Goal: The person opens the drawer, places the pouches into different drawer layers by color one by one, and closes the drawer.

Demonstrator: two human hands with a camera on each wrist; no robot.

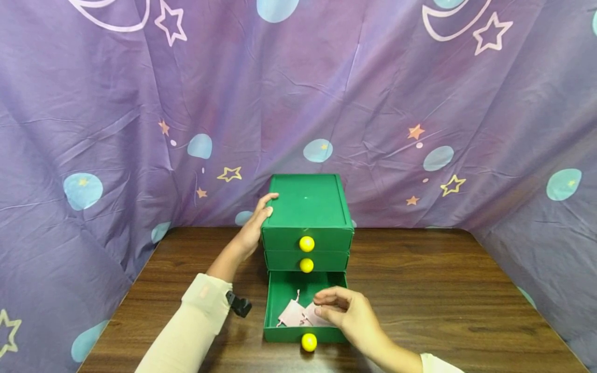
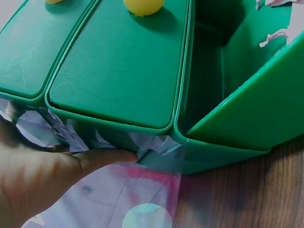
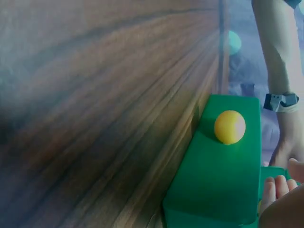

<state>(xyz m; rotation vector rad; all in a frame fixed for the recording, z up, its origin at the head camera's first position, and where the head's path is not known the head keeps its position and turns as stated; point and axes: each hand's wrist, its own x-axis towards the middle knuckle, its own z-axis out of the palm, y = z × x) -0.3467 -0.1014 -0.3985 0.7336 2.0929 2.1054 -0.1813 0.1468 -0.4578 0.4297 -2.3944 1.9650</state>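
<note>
A green chest of drawers with round yellow knobs stands on the table. Its bottom drawer is pulled out, while the two upper drawers are closed. Inside the pulled-out drawer lie pale pink drawstring pouches, partly covered by my right hand. That hand is over the drawer's right side, fingers bent loosely and thumb apart from them, with nothing visibly gripped. My left hand rests against the chest's left side. In the left wrist view, its extended thumb presses along the side wall.
The brown wooden table extends to both sides of the chest. A purple cloth with moons and stars hangs behind and beside it. A black wrist camera is strapped near the left cuff.
</note>
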